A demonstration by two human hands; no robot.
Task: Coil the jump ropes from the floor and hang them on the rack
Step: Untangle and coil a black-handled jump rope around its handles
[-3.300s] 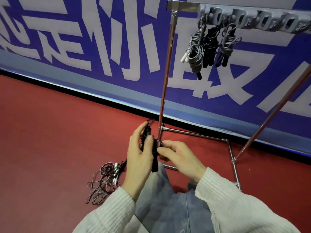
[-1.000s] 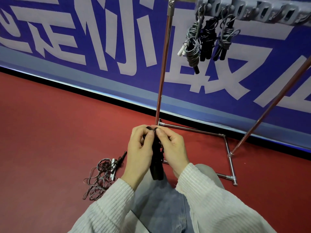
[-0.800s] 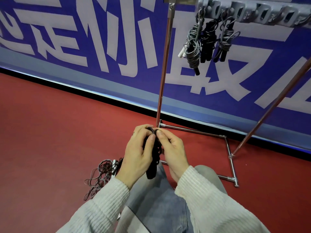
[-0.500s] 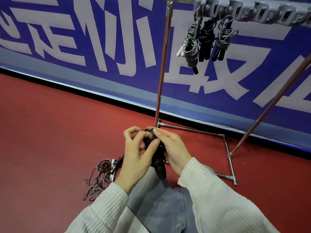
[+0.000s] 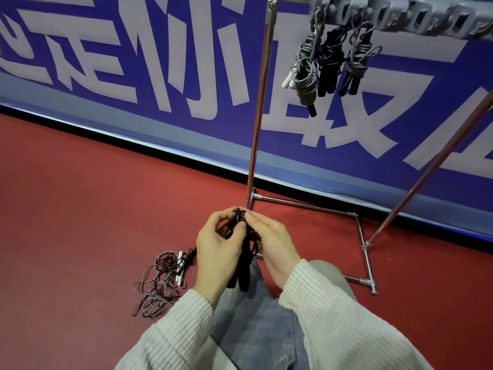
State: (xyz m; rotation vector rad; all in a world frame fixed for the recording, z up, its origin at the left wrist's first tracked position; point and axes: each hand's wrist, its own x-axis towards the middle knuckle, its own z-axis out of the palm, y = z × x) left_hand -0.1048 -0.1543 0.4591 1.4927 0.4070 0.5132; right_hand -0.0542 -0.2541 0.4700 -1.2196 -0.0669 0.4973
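Left hand (image 5: 217, 252) and right hand (image 5: 274, 244) both pinch black coiled rope (image 5: 244, 252); thin loose ropes (image 5: 160, 281) tangled on red floor (image 5: 80, 209)

Both hands are sitting centre frame, over the person's knees (image 5: 256, 324): left hand (image 5: 216, 252) and right hand (image 5: 274, 247) are facing each other with the coiled rope bundle (image 5: 244, 252) hanging between them, its handles pointing down. Loose rope pile (image 5: 162, 279) is lying on the floor (image 5: 80, 209), left of the left hand and slightly nearer the camera. Rack (image 5: 257, 124) is standing behind the hands, right of centre; its upright is rising just beyond the fingertips, and its base frame (image 5: 362, 244) is lying on the floor to the right. Three coiled ropes (image 5: 328, 60) are hanging side by side from the rack's top bar (image 5: 416, 14), upper right. Banner wall (image 5: 133, 76) is running behind everything.
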